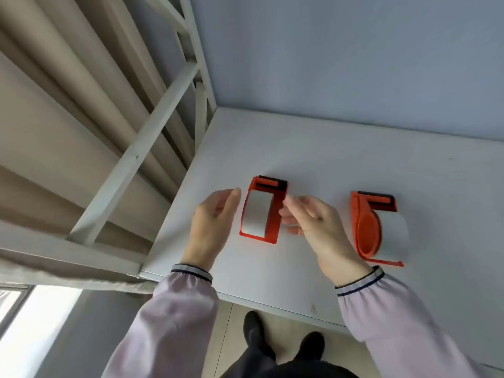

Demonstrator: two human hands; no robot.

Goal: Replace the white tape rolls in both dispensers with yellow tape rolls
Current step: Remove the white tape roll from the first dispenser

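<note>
Two orange tape dispensers with black cutter ends lie on the white table [327, 159]. The left dispenser [274, 227] holds a white tape roll [257, 214] and sits between my hands. My left hand [215, 214] hovers just left of it, fingers apart and empty. On its right side is my right hand [305, 216], fingers loosely curled close to the orange edge, holding nothing that I can see. The right dispenser [366, 233] lies apart to the right with its own white roll [392, 236]. No yellow rolls are in view.
A light blue wall [354, 55] backs the table. A white metal frame [131, 165] and beige curtain [54, 118] stand to the left. The table's near edge runs past my sleeves, with my shoes [283, 342] on the floor below.
</note>
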